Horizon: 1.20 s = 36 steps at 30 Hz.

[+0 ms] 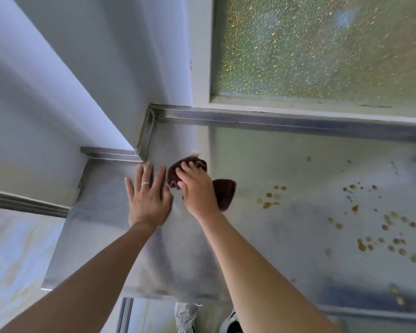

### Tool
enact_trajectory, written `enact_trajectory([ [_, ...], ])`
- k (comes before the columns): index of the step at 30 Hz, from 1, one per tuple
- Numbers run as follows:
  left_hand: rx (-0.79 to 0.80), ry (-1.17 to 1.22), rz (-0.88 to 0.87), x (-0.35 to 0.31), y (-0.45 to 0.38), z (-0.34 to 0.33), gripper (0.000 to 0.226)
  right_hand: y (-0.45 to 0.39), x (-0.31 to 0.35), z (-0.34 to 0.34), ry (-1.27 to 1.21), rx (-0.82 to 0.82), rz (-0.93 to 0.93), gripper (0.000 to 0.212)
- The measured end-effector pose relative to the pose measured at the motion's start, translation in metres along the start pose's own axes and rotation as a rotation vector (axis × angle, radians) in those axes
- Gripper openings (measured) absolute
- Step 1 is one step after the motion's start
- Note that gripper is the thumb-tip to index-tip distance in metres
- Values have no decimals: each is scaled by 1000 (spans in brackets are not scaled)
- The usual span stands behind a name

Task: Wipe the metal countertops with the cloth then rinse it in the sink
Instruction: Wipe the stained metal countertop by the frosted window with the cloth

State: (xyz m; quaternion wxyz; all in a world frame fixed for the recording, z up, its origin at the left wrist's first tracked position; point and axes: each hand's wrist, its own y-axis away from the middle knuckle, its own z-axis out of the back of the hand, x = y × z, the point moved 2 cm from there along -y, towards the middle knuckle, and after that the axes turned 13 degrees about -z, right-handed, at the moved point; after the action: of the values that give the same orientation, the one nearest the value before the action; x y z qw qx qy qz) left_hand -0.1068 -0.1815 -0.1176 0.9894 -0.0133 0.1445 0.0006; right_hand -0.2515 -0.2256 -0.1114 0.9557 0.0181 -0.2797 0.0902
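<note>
A dark maroon cloth (222,192) lies on the metal countertop (298,224) near its back left corner. My right hand (197,188) presses down on the cloth, fingers curled over its far part; a flap sticks out to the right of the wrist. My left hand (148,195) rests flat on the counter just left of the cloth, fingers spread, a ring on one finger. Brown and yellowish spots (271,200) dot the counter to the right. No sink is in view.
A raised metal lip (274,118) runs along the counter's back under a frosted window (322,49). A white wall corner (94,92) juts in at the left. A small white scrap (195,153) lies beyond the cloth. Shoes (187,318) show below the front edge.
</note>
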Motion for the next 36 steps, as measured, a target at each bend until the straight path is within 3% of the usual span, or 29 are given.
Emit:
enact_trajectory([
  [6, 25, 101, -54, -2, 43, 3, 63, 130, 30, -5, 3, -26, -45, 42],
  [11, 41, 33, -89, -21, 62, -4, 63, 171, -36, 29, 160, -51, 57, 40],
  [17, 34, 24, -90, -19, 63, -8, 65, 114, -166, 93, 293, -196, -232, 45],
  [21, 53, 12, -92, -22, 64, -5, 66, 80, -169, 104, 230, -203, -509, 58],
  [24, 74, 19, -87, -27, 68, -2, 64, 119, -116, 78, 175, -243, -395, 49],
  [28, 86, 48, -60, -61, 69, -8, 62, 205, -43, 47, 151, -72, -175, 53],
  [32, 113, 19, -159, -96, 43, -20, 61, 186, -65, 53, 315, -20, -18, 52],
  [36, 114, 29, -78, -112, 28, -33, 61, 116, -121, 72, 257, -119, -24, 48],
])
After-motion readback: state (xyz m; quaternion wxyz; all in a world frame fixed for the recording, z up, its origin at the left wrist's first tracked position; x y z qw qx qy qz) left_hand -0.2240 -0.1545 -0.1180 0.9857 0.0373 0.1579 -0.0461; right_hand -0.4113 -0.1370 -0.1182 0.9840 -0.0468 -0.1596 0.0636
